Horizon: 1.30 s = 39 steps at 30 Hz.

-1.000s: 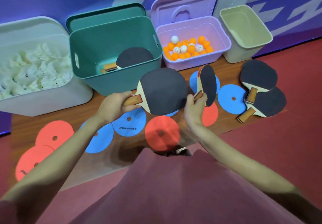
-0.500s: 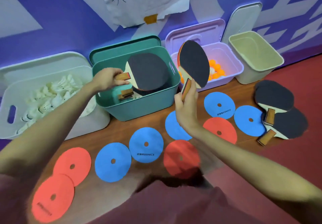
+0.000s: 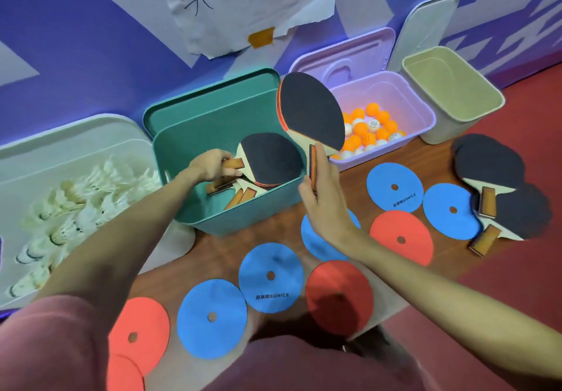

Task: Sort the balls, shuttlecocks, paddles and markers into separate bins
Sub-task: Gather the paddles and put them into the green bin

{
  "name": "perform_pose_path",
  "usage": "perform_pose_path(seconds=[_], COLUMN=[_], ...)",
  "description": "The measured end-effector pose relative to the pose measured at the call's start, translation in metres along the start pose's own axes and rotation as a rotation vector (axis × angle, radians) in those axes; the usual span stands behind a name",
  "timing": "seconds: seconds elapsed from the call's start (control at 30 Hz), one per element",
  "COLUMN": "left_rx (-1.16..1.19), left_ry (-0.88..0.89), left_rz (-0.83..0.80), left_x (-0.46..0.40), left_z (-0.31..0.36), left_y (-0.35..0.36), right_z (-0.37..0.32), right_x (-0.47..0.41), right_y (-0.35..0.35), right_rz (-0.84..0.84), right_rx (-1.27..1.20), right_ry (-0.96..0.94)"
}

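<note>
Nearest the camera, flat red and blue foam discs [image 3: 270, 278] are scattered over the brown wooden table [image 3: 219, 243]. A bit further out, the right hand [image 3: 320, 197] is wrapped around the wooden handle of a black-rubber table tennis paddle [image 3: 311, 111], held upright with the long axis running up and slightly left, blade above the right rim of the teal plastic bin [image 3: 240, 217]. So the bin sits just left of and below that paddle, and only a short tip to the left looks needed.

The left hand [image 3: 213, 167] is inside the bin, gripping the handle of a second black paddle [image 3: 270, 159], laid nearly level on the other paddles there.

Compared with half a second back, the left paddle has been lowered deeper into the bin, while the right one has barely been shifted.
</note>
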<state>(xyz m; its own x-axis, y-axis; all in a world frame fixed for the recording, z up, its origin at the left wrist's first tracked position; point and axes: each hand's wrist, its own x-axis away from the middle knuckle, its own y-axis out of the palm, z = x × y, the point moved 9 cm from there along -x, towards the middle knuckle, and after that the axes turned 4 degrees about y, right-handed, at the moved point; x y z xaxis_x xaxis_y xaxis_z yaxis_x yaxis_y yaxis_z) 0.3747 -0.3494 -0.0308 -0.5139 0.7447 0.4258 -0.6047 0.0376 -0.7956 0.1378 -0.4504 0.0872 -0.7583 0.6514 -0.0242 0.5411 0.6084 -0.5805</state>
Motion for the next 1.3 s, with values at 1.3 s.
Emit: perform_pose_path(seconds=[1.3], left_rx=[-0.346], left_ry=[-0.088], left_rz=[0.553], left_x=[0.134], left_z=[-0.016], left_y=[-0.078], right_z=[-0.023], right_x=[-0.041], right_y=[0.166], right_rz=[-0.716], right_rx=[0.598], right_ry=[0.276])
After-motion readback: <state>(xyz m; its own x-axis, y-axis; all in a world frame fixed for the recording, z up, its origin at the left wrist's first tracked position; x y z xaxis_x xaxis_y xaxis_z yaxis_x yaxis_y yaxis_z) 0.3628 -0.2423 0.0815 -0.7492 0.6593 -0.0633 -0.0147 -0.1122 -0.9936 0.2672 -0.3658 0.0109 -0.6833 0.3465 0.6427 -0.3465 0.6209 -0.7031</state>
